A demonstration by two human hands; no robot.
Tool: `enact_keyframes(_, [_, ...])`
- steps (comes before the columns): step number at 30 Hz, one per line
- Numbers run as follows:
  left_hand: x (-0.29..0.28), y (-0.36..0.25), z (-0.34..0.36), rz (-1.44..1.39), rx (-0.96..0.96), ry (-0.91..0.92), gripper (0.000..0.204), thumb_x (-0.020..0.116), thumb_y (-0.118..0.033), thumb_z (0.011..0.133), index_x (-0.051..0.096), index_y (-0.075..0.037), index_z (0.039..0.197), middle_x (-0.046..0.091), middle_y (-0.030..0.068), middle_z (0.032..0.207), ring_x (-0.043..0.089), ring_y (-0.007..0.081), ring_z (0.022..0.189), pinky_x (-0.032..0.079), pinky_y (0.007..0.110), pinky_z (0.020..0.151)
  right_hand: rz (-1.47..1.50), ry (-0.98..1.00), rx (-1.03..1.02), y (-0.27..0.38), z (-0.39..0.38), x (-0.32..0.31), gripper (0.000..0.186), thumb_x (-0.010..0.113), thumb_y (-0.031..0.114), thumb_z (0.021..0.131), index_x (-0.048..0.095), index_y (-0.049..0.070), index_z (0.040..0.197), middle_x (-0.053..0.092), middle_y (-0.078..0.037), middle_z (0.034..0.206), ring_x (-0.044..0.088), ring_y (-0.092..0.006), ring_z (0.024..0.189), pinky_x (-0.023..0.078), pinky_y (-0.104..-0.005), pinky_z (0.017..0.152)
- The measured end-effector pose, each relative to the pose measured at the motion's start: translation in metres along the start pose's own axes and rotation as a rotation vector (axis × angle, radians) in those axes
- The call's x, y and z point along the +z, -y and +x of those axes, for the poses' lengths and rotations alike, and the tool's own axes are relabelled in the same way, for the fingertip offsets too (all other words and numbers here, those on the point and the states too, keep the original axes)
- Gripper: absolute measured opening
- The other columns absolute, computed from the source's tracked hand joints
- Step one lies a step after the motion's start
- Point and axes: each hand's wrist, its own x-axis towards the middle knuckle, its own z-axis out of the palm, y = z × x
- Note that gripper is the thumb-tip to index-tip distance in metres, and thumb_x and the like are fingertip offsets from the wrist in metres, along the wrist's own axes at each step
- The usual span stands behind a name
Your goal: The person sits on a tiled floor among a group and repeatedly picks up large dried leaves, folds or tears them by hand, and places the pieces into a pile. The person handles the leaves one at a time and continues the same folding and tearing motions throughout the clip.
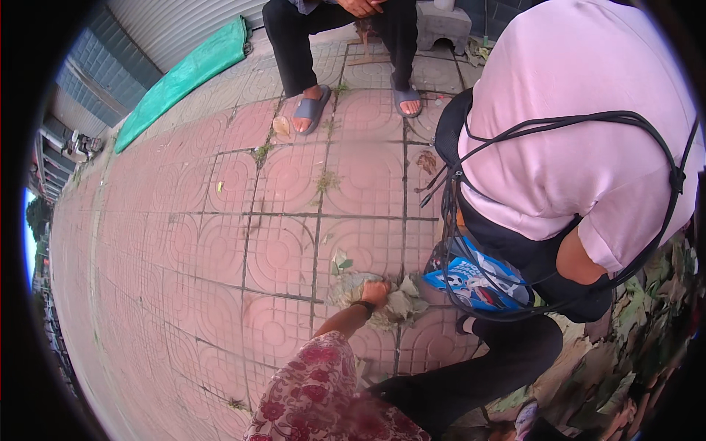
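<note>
My left hand (376, 293), with a dark band at the wrist and a floral sleeve behind it, reaches down to the paving. Its fingers are closed on a bunch of pale green, wilted leaves (401, 306) lying on the tiles. Part of the bunch sticks out on either side of the hand, and a greener leaf (342, 262) lies just beyond it. At the lower right, brown finger-like shapes (626, 420) show among dark leaves. I cannot tell whether they belong to my right hand or are leaf stalks.
A person in a pink shirt (566, 125) crouches close on the right, beside a blue printed bag (478, 275) and black cords (588, 119). Another person in grey slippers (312, 109) sits ahead. A large leaf pile (588, 367) covers the lower right. A green tarp (184, 81) lies far left.
</note>
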Motion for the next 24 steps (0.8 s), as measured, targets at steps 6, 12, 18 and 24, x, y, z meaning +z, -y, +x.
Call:
enact_keyframes(6, [0.015, -0.004, -0.065, 0.290, 0.388, -0.329, 0.047, 0.057, -0.010, 0.080, 0.050, -0.001, 0.125, 0.065, 0.0171, 0.101, 0.063, 0.0316, 0.096, 0.044, 0.046, 0.087, -0.003, -0.027, -0.038, 0.003, 0.009, 0.005, 0.025, 0.057, 0.014, 0.085, 0.063, -0.005, 0.100, 0.066, -0.021, 0.096, 0.063, -0.0346, 0.089, 0.048, -0.0414, 0.080])
enact_keyframes(12, [-0.057, 0.015, -0.093, 0.334, 0.370, -0.125, 0.039, 0.054, -0.007, 0.082, 0.051, 0.000, 0.121, 0.065, 0.0188, 0.098, 0.066, 0.0335, 0.088, 0.050, 0.046, 0.077, 0.022, -0.051, -0.093, -0.005, 0.011, 0.008, 0.024, 0.058, 0.014, 0.083, 0.063, -0.005, 0.096, 0.066, -0.021, 0.092, 0.063, -0.0359, 0.086, 0.048, -0.0424, 0.078])
enact_keyframes(18, [-0.086, 0.041, -0.046, 0.044, -0.115, -0.159, 0.023, 0.053, -0.009, 0.084, 0.063, -0.002, 0.104, 0.068, 0.0182, 0.086, 0.069, 0.0360, 0.082, 0.055, 0.045, 0.069, 0.034, -0.069, -0.095, -0.008, 0.006, 0.010, 0.023, 0.059, 0.015, 0.081, 0.064, -0.004, 0.093, 0.066, -0.021, 0.088, 0.063, -0.0372, 0.083, 0.048, -0.0434, 0.075])
enact_keyframes(24, [-0.097, 0.120, -0.085, 0.239, -0.200, -0.346, 0.033, 0.060, -0.008, 0.077, 0.061, -0.006, 0.109, 0.069, 0.0163, 0.094, 0.068, 0.0341, 0.088, 0.050, 0.050, 0.078, 0.035, -0.073, -0.109, -0.011, 0.005, 0.004, 0.022, 0.060, 0.016, 0.079, 0.064, -0.003, 0.090, 0.066, -0.022, 0.084, 0.063, -0.0385, 0.079, 0.048, -0.0444, 0.073])
